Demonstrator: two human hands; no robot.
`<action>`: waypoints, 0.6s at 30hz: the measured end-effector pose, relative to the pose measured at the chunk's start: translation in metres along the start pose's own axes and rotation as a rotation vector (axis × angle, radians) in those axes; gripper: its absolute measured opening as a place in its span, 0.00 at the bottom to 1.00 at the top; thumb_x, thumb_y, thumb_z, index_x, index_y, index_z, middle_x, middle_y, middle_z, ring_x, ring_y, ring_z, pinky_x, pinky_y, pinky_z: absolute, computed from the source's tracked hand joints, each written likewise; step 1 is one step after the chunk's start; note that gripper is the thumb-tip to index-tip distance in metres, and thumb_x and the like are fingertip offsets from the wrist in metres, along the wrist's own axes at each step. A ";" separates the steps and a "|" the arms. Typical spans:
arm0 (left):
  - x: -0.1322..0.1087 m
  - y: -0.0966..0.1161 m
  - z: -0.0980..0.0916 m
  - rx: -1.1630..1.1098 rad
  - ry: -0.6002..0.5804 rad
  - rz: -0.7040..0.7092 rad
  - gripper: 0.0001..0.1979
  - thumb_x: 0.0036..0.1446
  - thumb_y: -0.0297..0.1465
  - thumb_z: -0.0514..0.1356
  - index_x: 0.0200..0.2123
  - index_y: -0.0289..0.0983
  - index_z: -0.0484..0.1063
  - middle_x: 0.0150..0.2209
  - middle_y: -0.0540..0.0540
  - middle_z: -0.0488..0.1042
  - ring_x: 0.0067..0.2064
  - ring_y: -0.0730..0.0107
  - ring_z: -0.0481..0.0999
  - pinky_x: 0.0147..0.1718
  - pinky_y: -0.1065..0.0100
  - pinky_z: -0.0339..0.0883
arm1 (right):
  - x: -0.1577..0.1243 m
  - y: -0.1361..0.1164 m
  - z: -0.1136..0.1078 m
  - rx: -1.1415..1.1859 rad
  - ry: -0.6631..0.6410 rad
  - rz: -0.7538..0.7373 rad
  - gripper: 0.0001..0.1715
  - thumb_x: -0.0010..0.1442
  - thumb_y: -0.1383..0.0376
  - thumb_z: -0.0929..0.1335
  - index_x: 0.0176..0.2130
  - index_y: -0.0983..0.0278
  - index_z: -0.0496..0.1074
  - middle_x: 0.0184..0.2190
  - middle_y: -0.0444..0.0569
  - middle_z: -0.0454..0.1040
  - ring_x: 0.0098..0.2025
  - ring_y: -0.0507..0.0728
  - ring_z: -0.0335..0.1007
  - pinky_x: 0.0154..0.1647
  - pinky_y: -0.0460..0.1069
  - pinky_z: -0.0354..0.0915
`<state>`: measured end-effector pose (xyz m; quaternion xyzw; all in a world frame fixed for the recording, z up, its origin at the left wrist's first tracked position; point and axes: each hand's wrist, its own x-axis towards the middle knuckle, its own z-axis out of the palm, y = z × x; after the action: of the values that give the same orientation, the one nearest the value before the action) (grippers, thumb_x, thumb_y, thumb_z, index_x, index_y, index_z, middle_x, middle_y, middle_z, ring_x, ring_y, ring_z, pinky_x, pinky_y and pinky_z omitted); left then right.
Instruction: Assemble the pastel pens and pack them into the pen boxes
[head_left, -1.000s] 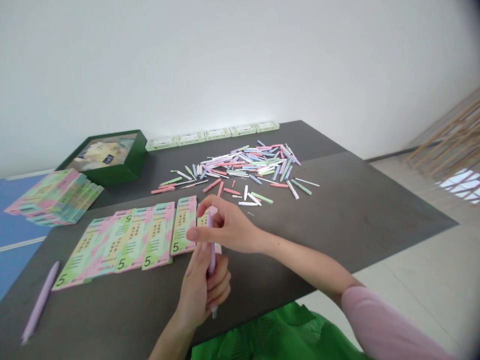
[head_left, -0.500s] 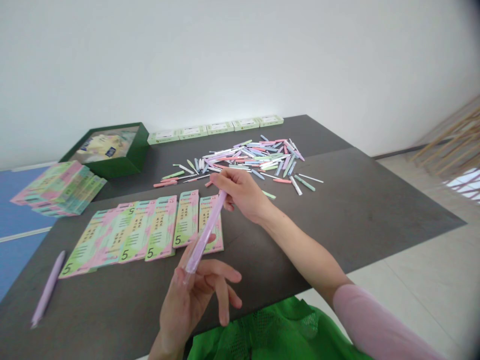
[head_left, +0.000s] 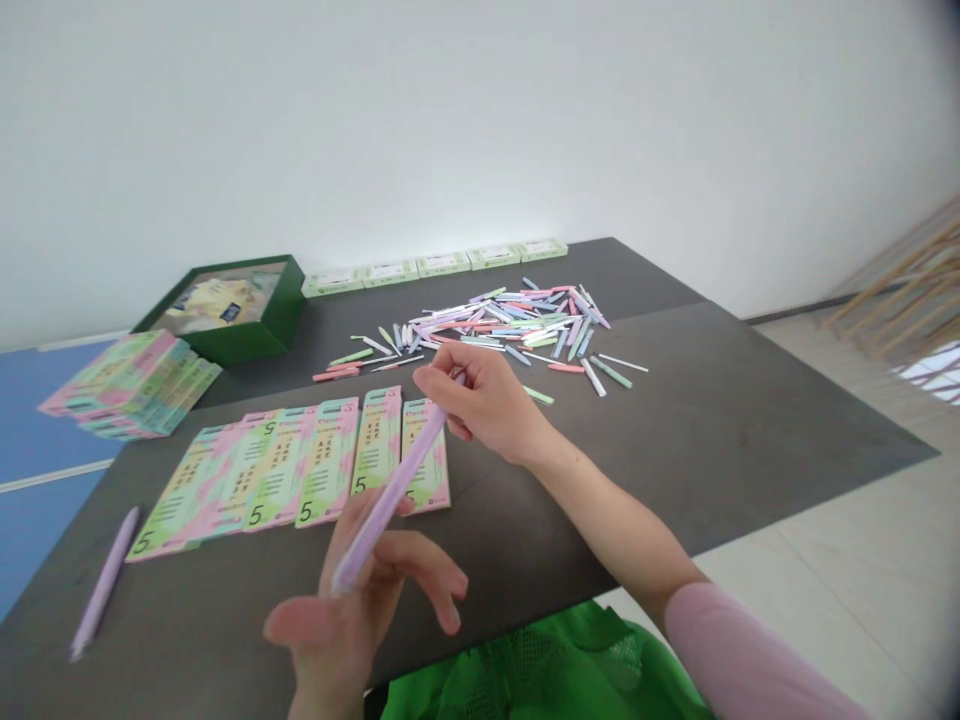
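Note:
A light purple pen (head_left: 388,497) slants across the middle of the view, its upper end pinched by the fingers of my right hand (head_left: 491,400). The lower end crosses in front of my left hand (head_left: 358,620), whose palm is turned up. That hand is open, thumb out to the side and fingers apart; I cannot tell whether the pen touches it. Behind the hands lies a row of flat pastel boxes (head_left: 326,465) marked with a 5, partly overlapping. A second purple pen (head_left: 106,585) rests alone at the table's left.
A loose pile of pastel pens (head_left: 517,320) spreads over the back of the dark table (head_left: 712,400). Several green-white boxes (head_left: 442,264) line the wall. A green open box (head_left: 277,320) holds packets, beside a stack of pastel boxes (head_left: 142,385).
My left thumb has swung outward, away from the pen. The pen's lower end has shifted slightly left and down, while my right hand keeps its pinch.

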<state>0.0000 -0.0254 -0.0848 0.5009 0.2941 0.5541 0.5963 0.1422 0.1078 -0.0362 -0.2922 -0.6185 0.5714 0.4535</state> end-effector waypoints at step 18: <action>-0.004 0.003 0.037 -0.188 0.304 -0.254 0.15 0.61 0.46 0.56 0.41 0.41 0.69 0.18 0.57 0.73 0.10 0.80 0.65 0.14 0.74 0.69 | -0.025 0.002 0.054 0.383 0.002 0.146 0.14 0.60 0.55 0.67 0.31 0.60 0.60 0.12 0.30 0.57 0.10 0.44 0.52 0.11 0.40 0.48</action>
<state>0.0318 -0.0392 -0.0706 0.3127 0.3884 0.5687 0.6542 0.1042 0.0625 -0.0401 -0.2450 -0.4754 0.7096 0.4588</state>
